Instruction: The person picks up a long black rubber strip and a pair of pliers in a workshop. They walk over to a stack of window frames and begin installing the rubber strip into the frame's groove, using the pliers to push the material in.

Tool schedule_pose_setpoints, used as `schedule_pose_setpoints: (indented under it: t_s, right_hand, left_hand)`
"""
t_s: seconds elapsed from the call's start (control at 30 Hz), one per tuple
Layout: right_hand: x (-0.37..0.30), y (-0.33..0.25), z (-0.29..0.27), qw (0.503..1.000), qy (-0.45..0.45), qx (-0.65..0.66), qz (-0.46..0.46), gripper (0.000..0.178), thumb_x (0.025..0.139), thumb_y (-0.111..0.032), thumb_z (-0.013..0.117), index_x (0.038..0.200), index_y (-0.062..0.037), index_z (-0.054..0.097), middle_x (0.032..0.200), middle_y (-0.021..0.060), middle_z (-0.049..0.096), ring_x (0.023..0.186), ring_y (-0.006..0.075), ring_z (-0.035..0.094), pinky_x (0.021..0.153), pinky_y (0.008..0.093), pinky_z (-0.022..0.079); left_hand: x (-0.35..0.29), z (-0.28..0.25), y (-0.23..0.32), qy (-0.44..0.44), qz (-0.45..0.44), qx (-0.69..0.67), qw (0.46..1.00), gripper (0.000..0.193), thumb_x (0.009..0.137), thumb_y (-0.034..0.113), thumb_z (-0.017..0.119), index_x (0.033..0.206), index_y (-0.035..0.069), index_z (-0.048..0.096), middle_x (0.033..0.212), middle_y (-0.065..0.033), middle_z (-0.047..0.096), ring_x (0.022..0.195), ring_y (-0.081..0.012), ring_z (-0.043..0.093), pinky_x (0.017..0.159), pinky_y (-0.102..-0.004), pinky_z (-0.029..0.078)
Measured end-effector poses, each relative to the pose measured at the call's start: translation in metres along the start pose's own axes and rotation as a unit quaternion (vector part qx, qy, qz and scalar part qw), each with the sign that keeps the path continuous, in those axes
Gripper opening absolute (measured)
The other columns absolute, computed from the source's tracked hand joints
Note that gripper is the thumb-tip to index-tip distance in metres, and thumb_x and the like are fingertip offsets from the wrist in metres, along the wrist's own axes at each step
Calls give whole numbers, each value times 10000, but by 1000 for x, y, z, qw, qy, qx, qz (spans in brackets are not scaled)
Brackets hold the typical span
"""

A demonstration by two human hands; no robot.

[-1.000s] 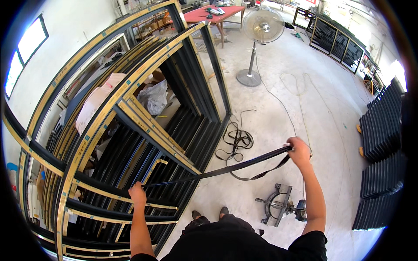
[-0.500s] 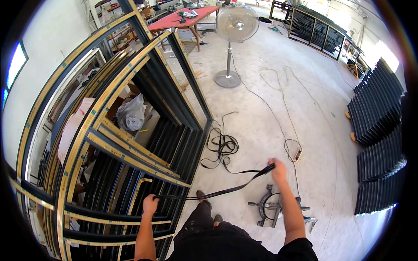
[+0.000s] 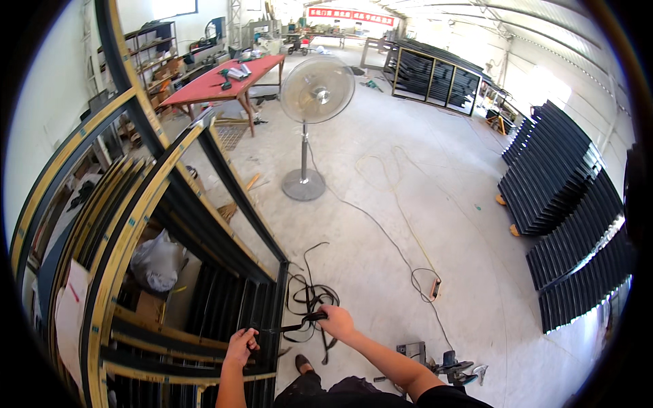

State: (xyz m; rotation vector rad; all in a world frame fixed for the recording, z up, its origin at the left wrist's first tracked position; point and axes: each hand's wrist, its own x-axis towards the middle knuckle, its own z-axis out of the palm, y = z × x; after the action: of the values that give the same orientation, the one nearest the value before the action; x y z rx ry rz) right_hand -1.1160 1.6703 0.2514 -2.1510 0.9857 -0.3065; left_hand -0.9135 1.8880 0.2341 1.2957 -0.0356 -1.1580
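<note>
A flat black strip runs between my two hands, low in front of me. My left hand is closed on one part of it, beside the black and gold-edged metal frames. To the right and a little farther off, my right hand grips a bunched part, with a short loop hanging below. Just beyond, the loose tangle of strip lies on the concrete floor. The exact hold of the left fingers is partly hidden.
A pedestal fan stands ahead, its cable crossing the floor to a power socket block. A miter saw sits at lower right. Black slatted stacks line the right side. A red-topped table stands far left.
My right hand has moved left and closer to my left hand, so the strip between them is much shorter. The view has tilted up, showing more of the far hall.
</note>
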Motion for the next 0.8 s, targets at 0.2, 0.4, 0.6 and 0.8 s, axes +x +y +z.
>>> schedule_pose_setpoints:
  t_s: [0.2, 0.4, 0.6, 0.8]
  right_hand:
    - [57, 22, -23, 998, 42, 40, 36, 246, 724, -253, 634, 869, -55, 618, 782, 169, 618, 750, 354, 592, 635, 422, 462]
    - [142, 70, -44, 996, 52, 72, 4, 253, 733, -224, 606, 923, -58, 590, 809, 169, 622, 790, 363, 591, 680, 435, 463]
    - [276, 97, -121, 990, 37, 111, -75, 225, 720, -94, 574, 937, -34, 581, 818, 182, 613, 788, 365, 590, 689, 410, 464]
    - [395, 109, -205, 976, 22, 69, -207, 269, 731, -142, 640, 973, -35, 589, 875, 156, 600, 860, 342, 563, 745, 397, 451]
  left_hand:
    - [88, 76, 71, -135, -15, -45, 990, 279, 895, 239, 558, 952, -33, 579, 545, 48, 365, 506, -74, 383, 595, -291, 434]
    - [181, 208, 70, -232, -93, 149, 957, 380, 883, 227, 584, 1207, 35, 531, 602, 67, 385, 523, -47, 358, 542, -220, 343]
    - [275, 297, 102, -177, -9, 375, 910, 330, 767, 338, 714, 865, 44, 598, 653, 28, 512, 574, -63, 463, 498, -233, 380]
    - [336, 370, 157, -79, 91, 255, 959, 337, 787, 349, 693, 926, 51, 622, 637, 40, 509, 557, -56, 448, 500, -223, 368]
